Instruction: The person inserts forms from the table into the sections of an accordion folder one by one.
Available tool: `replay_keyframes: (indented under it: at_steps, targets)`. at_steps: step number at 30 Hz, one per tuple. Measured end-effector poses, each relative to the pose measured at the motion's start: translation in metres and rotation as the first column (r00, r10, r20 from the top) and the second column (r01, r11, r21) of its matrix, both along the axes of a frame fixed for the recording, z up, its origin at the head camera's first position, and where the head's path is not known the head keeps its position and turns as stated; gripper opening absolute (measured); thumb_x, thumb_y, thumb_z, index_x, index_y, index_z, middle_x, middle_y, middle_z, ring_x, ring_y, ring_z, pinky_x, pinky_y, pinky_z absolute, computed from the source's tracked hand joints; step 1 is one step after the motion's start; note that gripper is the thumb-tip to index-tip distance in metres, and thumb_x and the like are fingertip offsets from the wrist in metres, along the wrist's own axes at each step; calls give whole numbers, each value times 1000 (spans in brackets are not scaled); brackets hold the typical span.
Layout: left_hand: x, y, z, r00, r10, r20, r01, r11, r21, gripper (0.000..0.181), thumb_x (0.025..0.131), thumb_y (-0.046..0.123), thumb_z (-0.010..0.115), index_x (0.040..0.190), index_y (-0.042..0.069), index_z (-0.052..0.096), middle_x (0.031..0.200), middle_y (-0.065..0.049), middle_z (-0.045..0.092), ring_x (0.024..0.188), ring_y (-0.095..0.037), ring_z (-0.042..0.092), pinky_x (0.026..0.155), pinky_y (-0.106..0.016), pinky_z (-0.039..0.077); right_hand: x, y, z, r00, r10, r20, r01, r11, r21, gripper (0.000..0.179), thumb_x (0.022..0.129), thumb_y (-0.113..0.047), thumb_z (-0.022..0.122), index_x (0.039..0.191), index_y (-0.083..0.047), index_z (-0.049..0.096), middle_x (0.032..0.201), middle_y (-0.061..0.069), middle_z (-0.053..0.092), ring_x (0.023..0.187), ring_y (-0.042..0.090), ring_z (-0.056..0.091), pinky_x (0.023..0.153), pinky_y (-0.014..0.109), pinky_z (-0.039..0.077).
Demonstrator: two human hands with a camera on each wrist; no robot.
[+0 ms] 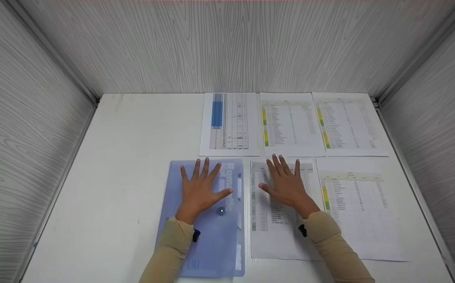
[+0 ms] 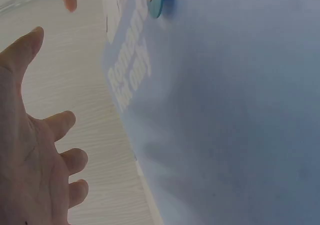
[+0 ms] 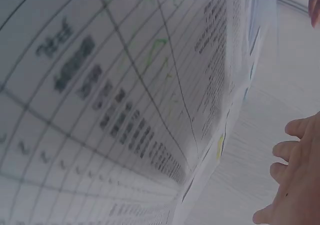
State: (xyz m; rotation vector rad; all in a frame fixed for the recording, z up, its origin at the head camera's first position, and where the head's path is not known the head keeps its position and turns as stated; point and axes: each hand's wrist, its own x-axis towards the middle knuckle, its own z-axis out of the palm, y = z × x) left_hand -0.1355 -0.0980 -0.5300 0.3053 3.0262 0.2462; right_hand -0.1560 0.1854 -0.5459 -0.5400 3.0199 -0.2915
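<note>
A translucent blue plastic document folder [image 1: 208, 251] with a round snap button [image 1: 221, 211] lies on the white table. Above it my left hand [image 1: 199, 192] is spread, its fingers straight and holding nothing; the left wrist view shows a gap between that hand [image 2: 35, 150] and the folder [image 2: 225, 110]. To the right, a printed table sheet [image 1: 278, 243] lies beside the folder. Over this sheet my right hand [image 1: 288, 188] is spread too, fingers straight. In the right wrist view the hand [image 3: 295, 180] stands apart from the printed sheet [image 3: 125, 110].
Along the back edge lie a sheet with a blue block [image 1: 231, 122] and two sheets with yellow-green strips, one in the middle [image 1: 292, 125] and one at right [image 1: 349, 125]. Another printed sheet [image 1: 361, 220] is at front right. Grey wood-patterned panels [image 1: 227, 47] enclose the table [image 1: 105, 188].
</note>
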Motion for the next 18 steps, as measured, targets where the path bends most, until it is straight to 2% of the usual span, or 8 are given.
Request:
replay_keyframes:
  at_steps: [8, 13, 18]
  targets:
    - [11, 17, -14, 996, -21, 89, 23, 1000, -16, 98, 74, 89, 34, 154, 33, 22, 162, -8, 13, 150, -30, 8, 113, -66, -2, 0, -22, -10, 993, 116, 32, -118, 991, 62, 87, 91, -68, 40, 155, -13, 19, 163, 10, 13, 151, 28, 10, 114, 64, -2]
    - [20, 26, -17, 993, -15, 120, 14, 1000, 9, 98, 74, 89, 34, 154, 32, 22, 161, -11, 14, 150, -31, 9, 114, -65, -1, 1, -30, -15, 982, 176, 64, -182, 976, 116, 88, 91, -69, 37, 155, -12, 17, 163, 9, 12, 151, 27, 10, 117, 58, 1]
    - [28, 33, -19, 991, -22, 135, 20, 1000, 15, 100, 73, 89, 34, 153, 31, 24, 160, -15, 17, 150, -32, 11, 114, -65, 2, 2, -34, -18, 974, 204, 95, -215, 968, 129, 87, 91, -69, 35, 155, -12, 18, 163, 8, 11, 151, 25, 9, 119, 54, 2]
